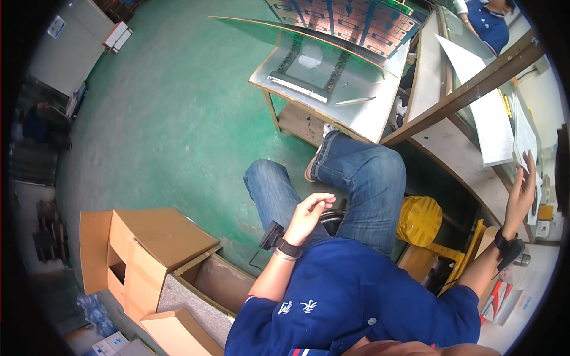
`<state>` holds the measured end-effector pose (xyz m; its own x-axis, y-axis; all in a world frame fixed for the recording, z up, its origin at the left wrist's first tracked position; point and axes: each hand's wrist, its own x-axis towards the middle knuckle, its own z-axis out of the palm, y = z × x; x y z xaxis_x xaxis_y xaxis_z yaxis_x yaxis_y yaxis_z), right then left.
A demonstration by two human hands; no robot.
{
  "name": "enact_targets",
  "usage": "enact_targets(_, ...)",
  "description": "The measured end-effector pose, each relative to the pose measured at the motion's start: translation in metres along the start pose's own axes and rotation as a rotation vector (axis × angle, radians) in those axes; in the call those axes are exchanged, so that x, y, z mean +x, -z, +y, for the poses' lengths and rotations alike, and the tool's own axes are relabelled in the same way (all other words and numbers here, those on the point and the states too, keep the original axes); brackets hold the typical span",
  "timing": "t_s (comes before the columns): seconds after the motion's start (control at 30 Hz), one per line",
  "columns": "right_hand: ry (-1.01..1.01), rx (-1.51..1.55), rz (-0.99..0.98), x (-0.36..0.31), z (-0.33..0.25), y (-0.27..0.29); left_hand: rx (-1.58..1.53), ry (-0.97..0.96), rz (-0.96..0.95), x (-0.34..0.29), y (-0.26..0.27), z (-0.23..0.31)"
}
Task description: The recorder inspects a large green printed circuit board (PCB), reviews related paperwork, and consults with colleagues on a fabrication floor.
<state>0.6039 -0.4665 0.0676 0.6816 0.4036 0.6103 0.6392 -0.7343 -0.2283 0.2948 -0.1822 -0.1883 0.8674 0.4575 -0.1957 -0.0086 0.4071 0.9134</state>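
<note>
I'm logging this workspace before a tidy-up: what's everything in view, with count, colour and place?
Table: one, grey-topped, upper middle
Patterned panel: one, copper-coloured, table's far side
White strip: one, white, on table
Pen-like tool: one, pale, on table
Paper-like sheets: at least two, white, right
Round thing: one, yellow, right of legs
Cardboard boxes: at least two, brown, lower left
Open box: one, greyish, beside cardboard
Floor: green
Co-worker: one, blue shirt, top right
Far-left items: too dark to count
Wrist straps: two, black, on wrists
Shirt: one, blue
Jeans: one pair, blue
Left hand: one, bare, above lap
Right hand: one, bare, near paper-like sheets
</note>
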Motion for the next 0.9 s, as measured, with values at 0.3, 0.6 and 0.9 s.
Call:
enact_targets(0.3, 0.302, 0.321, -0.123, -0.008, -0.072, -0.027, 0.016, -0.006, 0.042, 0.001, 0.013, -0.006)
enact_targets(0.6, 0.755, 0.467, -0.292, 0.035, -0.227, -0.13, -0.023, 0.047, 0.132, 0.003, 0.043, -0.032)
enact_targets(0.9, 0.566, 0.564, -0.353, 0.147, -0.257, -0.258, -0.671, -0.061, 0.282, -0.033, 0.089, -0.056)
